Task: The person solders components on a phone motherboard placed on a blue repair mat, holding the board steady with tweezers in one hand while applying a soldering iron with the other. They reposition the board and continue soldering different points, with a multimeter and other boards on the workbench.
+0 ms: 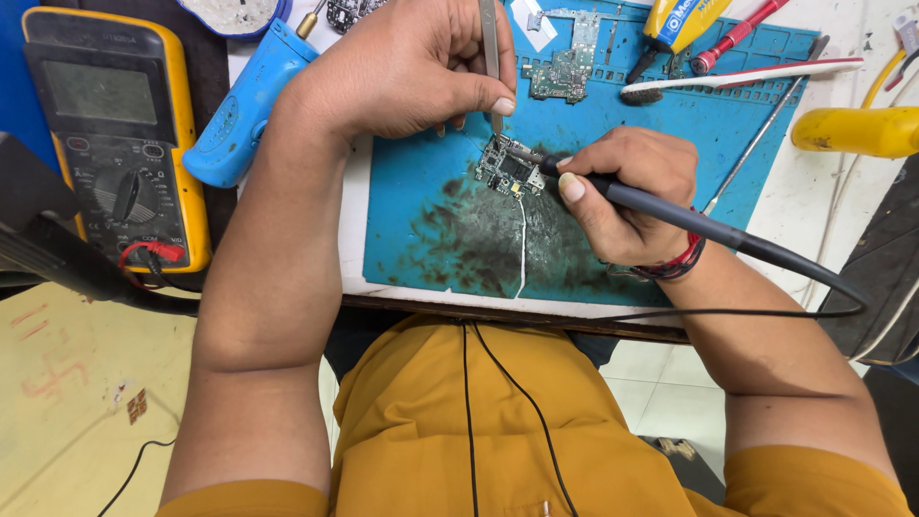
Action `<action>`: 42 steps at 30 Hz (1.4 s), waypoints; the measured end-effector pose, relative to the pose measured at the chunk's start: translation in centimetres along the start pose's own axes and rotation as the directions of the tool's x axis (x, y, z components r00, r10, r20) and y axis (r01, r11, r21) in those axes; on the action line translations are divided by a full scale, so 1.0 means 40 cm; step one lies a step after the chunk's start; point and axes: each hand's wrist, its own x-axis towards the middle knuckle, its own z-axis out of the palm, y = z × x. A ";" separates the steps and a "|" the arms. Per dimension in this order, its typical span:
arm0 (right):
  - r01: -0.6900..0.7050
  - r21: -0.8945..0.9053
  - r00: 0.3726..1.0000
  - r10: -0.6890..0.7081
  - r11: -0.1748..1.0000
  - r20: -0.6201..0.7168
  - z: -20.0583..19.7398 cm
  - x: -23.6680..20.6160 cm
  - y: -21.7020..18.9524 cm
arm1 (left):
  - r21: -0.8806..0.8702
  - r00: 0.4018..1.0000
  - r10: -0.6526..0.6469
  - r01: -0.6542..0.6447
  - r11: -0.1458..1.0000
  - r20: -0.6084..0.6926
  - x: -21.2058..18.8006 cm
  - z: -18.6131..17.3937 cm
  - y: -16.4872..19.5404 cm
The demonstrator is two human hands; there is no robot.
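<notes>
A yellow multimeter (120, 144) with a grey screen and a round dial was seen at the far left of the surface, a red plug seated in its lower edge. Just beside it a light blue handheld tool (244, 101) was laid slantwise. At the top of the blue work mat (728, 124) a second circuit board (567, 59), a toothbrush (747, 77), a red-handled tool (735, 36) and a yellow-and-blue tube (682, 21) were gathered; a yellow handle (857, 131) lay off the mat to the right.

The small circuit board (509, 168) was lying flat near the mat's middle, above a dark scorched patch, a white wire (523, 244) trailing from it toward the person. The left hand (412, 67) was curled above it, pinching metal tweezers (491, 57) that pointed straight down at the board's upper edge. The right hand (627, 196) was closed in a pen grip around a black soldering iron (670, 213), its long axis running from lower right to upper left, the tip meeting the board. Part of the board was hidden by the fingers.
</notes>
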 end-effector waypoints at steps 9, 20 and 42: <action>0.013 -0.007 1.000 -0.013 1.000 -0.003 0.000 0.000 0.001 | 0.005 1.000 -0.005 0.005 1.000 0.000 0.001 0.000 0.001; 0.021 -0.006 1.000 -0.021 1.000 -0.013 -0.001 0.000 0.000 | 0.011 1.000 -0.012 0.012 1.000 -0.006 -0.001 0.001 0.004; 0.017 -0.019 0.999 -0.017 1.000 -0.036 -0.001 -0.001 0.006 | 0.017 1.000 -0.010 0.010 1.000 -0.002 0.000 0.002 0.002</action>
